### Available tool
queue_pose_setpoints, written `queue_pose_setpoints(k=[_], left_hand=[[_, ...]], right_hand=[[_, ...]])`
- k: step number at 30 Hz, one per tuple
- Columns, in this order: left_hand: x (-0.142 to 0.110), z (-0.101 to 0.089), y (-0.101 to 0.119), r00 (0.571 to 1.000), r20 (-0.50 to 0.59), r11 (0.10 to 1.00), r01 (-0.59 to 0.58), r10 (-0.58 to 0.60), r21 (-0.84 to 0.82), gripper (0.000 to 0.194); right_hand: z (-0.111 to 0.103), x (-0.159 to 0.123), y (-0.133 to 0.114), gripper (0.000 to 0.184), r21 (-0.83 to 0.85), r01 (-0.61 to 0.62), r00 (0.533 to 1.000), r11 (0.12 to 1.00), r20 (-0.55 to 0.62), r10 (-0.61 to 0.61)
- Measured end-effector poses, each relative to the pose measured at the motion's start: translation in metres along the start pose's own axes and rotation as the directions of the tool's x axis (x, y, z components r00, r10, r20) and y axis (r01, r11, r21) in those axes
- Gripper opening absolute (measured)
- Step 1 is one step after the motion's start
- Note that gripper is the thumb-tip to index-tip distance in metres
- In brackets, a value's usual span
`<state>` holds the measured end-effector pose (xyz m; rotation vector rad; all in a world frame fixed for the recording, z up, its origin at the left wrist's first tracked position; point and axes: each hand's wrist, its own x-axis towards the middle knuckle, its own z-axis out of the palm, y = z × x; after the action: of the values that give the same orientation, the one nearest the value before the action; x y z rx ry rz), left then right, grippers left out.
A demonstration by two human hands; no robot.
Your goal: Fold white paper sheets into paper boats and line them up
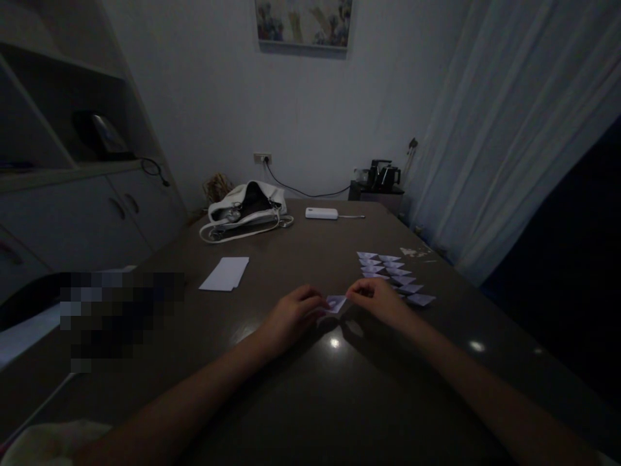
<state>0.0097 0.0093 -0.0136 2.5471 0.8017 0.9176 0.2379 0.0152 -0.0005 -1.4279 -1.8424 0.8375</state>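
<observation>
Between my two hands is a small folded piece of white paper, held just above or on the table; I cannot tell which. My left hand has its fingers closed on the paper's left side. My right hand pinches the paper's right corner between thumb and finger. Past my right hand, several folded paper pieces lie in two rows, partly hidden by that hand. To the left, flat sheets of white paper rest on the table.
The dark table reflects a light near my wrists. A white handbag stands open at its far left, with a white power bank and short cable beside it. A kettle stands beyond the far end. A curtain hangs at right.
</observation>
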Motion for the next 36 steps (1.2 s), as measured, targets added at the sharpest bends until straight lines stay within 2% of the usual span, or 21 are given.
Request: queue_pose_setpoints(k=[2, 6, 10, 13, 20, 36], left_hand=[[0.0, 0.001, -0.002, 1.0, -0.005, 1.0, 0.02, -0.02, -0.019, 0.016], [0.0, 0.0, -0.002, 0.997, -0.024, 0.992, 0.075, -0.078, -0.099, 0.015], [0.003, -0.002, 0.0, 0.99, -0.01, 0.981, 0.136, -0.139, -0.141, 0.011], [0.003, -0.002, -0.002, 0.985, -0.021, 0.973, 0.167, -0.173, -0.156, 0.011], [0.002, 0.001, -0.004, 0.976, 0.013, 0.966, 0.216, -0.217, -0.144, 0.011], [0.001, 0.002, -0.005, 0.983, 0.056, 0.976, 0.182, -0.177, -0.119, 0.011]], right_hand=[[0.0, -0.001, -0.001, 0.012, 0.005, 0.035, 0.999, 0.999, 0.023, -0.035], [-0.004, -0.006, -0.007, 0.012, -0.106, 0.194, 0.981, 0.975, 0.001, -0.195], [-0.008, -0.01, -0.012, 0.013, -0.21, 0.382, 0.924, 0.9, 0.08, -0.373], [-0.008, -0.011, -0.012, 0.013, -0.253, 0.48, 0.877, 0.84, 0.152, -0.456], [-0.009, -0.009, -0.008, 0.01, -0.313, 0.5, 0.866, 0.808, 0.186, -0.464], [-0.007, -0.008, -0.003, 0.011, -0.388, 0.548, 0.835, 0.741, 0.301, -0.46]])
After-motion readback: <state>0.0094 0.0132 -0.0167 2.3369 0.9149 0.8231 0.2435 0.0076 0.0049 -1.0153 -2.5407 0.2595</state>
